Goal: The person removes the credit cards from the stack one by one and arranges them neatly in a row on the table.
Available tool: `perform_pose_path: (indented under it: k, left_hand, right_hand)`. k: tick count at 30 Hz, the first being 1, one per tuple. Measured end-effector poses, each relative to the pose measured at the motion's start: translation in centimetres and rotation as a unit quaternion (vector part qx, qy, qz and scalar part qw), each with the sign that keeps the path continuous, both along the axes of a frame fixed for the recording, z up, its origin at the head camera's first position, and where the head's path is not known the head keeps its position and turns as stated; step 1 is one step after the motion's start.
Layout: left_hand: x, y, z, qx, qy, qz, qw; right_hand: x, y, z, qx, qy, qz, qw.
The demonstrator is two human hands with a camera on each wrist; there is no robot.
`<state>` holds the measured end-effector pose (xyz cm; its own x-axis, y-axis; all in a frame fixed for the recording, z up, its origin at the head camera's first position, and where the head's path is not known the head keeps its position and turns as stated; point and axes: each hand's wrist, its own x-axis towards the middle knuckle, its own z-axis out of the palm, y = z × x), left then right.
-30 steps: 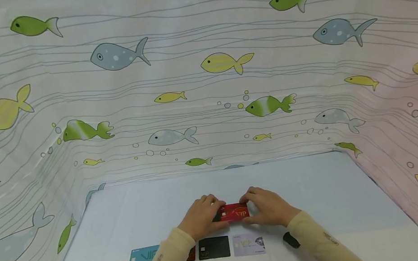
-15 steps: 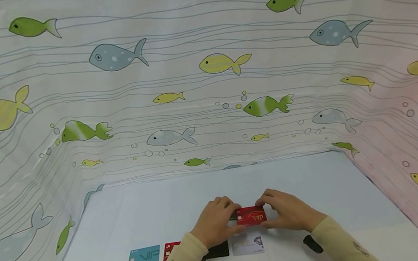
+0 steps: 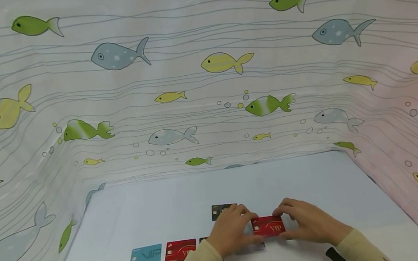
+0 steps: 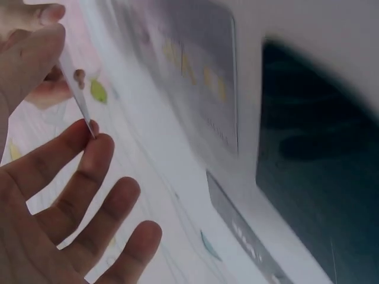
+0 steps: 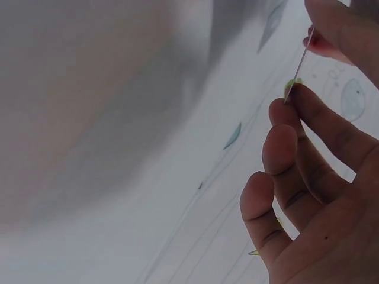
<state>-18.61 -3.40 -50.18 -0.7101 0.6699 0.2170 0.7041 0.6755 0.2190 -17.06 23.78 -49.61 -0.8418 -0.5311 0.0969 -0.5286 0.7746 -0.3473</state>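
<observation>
Both hands hold a red VIP card (image 3: 268, 226) slightly above the table. My left hand (image 3: 233, 229) pinches its left edge between thumb and fingertips, and my right hand (image 3: 311, 222) pinches the right edge the same way. From the left wrist view the card (image 4: 80, 97) appears nearly edge-on. Behind the left hand a dark card (image 3: 218, 211) lies on the table, partly covered. Beneath the left hand is a pale silver card (image 4: 207, 77), with a black card (image 4: 320, 160) beside it; in the head view the hand and sleeve hide most of both.
A blue VIP card (image 3: 144, 257) and another red VIP card (image 3: 179, 248) lie at the left of the front row on the white table (image 3: 155, 203). Fish-patterned cloth (image 3: 208, 126) walls the table at the back and sides. Black pieces (image 3: 337, 257) sit at the wrists.
Both hands have carried the red card rightward and nearer to me. The dark card at the back has come into view, while the left arm now covers the black and silver cards.
</observation>
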Motion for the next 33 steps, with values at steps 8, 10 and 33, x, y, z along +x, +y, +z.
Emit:
perform_pose_path:
  k: [8, 10, 33]
  left_hand:
    - [0.8, 1.6, -0.5, -0.027, 0.017, -0.007, 0.9995]
    - [0.9, 1.9, -0.4, -0.033, 0.018, -0.009, 0.9993]
    - [1.4, 4.3, -1.2, -0.101, -0.002, -0.009, 0.9948]
  right_hand:
    - [1.0, 1.3, -0.8, -0.001, -0.007, -0.003, 1.0000]
    - [1.1, 1.6, -0.9, -0.002, -0.006, -0.001, 1.0000]
    - [1.8, 2.7, -2.0, 0.016, -0.048, -0.020, 0.9985]
